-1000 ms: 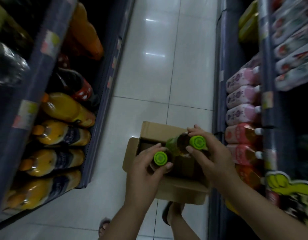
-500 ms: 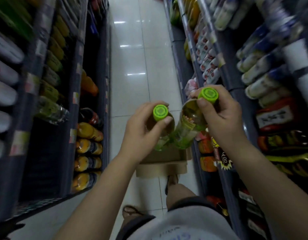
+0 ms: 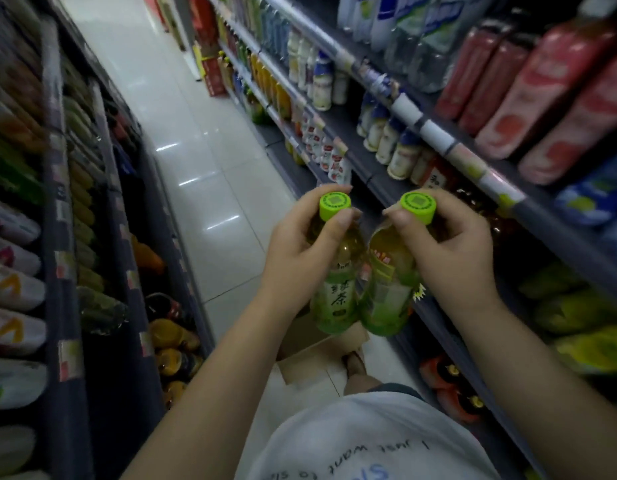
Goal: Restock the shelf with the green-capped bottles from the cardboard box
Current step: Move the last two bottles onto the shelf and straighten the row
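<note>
Both bottles are higher now than a moment ago, and the box sits farther below them. The left hand (image 3: 300,251) is wrapped around the neck of the left bottle (image 3: 335,285), with its thumb pressed just under the green cap (image 3: 335,205). The right hand (image 3: 449,251) grips the right bottle (image 3: 383,292) the same way, thumb beside its green cap (image 3: 418,206). Each bottle hangs down below its hand, with the cap poking up between the fingers. The two bottles touch side by side in front of the person's chest. They are full of yellow-green drink and have green labels. The cardboard box (image 3: 317,355) is open on the floor (image 3: 210,202), right under the bottles, next to a foot. The shelf (image 3: 438,140) on the right is full of other drinks and stands close beside the right hand.
</note>
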A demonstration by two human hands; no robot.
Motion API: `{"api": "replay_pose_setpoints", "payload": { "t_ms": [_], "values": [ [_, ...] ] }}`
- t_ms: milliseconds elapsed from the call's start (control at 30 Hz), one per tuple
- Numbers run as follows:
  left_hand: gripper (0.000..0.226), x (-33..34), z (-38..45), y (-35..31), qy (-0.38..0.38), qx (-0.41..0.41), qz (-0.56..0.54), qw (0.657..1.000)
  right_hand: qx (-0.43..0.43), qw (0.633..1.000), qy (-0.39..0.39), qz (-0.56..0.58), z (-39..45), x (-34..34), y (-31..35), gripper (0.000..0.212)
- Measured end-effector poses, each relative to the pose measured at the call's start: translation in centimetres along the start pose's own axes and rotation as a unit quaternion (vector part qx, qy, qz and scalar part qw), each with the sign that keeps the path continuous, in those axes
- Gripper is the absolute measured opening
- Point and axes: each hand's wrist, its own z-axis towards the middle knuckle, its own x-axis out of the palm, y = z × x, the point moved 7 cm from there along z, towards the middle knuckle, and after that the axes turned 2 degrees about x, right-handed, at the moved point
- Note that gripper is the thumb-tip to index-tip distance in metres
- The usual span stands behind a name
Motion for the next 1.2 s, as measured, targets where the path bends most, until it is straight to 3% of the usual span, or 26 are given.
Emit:
{"api": "replay_pose_setpoints", "payload": {
  "t_ms": [400,633,933,1067,1200],
  "values": [
    [0.031,6.3,-6.3,-6.7,0.183,0.069,-0.039,0.98,0.026,0.966,-0.254,-0.028,-14.0,-8.3,7.7,0.022],
    [0.018,13.5,-7.9,-10.1,0.286,0.08,-0.152,0.943,0.019,0.926,-0.371,-0.067,-19.7,-14.4,10.5,0.029],
    [0.015,24.7,-10.9,-13.6,0.419,0.119,-0.182,0.882,0.026,0.87,-0.476,-0.126,-25.6,-22.0,12.6,0.023],
    [0.015,29.8,-12.1,-14.4,0.451,0.125,-0.19,0.863,0.021,0.853,-0.503,-0.134,-27.2,-25.9,12.7,0.011],
    [0.018,35.0,-12.7,-15.0,0.471,0.13,-0.19,0.851,0.027,0.839,-0.522,-0.154,-28.2,-30.4,12.6,0.021]
  ]
}}
